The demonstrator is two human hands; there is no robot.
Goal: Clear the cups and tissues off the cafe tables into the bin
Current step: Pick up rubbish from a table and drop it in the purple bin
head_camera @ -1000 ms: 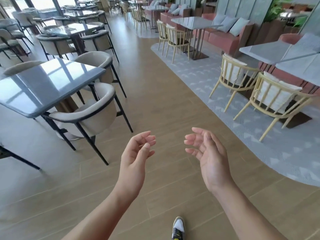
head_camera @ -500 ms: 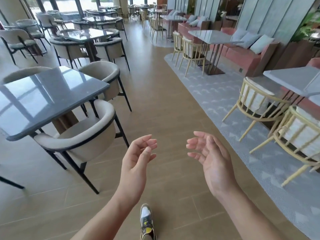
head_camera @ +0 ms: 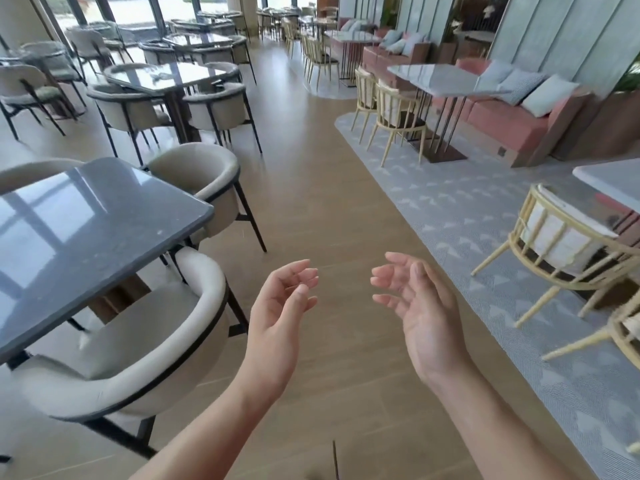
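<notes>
- left hand [head_camera: 277, 308] and right hand [head_camera: 420, 306] hang over the floor, fingers loosely curled, holding nothing.
- the chair [head_camera: 138, 358] juts out just beside the left arm; a leg could catch it.
- the rug [head_camera: 450, 216] edge on the right could trip a foot.
- no cups, tissues or bin show; the far tables [head_camera: 166, 76] are blurred, so litter there could be missed.

A table [head_camera: 86, 237] stands left of the aisle, chairs [head_camera: 131, 348] beside it, a sofa [head_camera: 502, 123] far right.
</notes>
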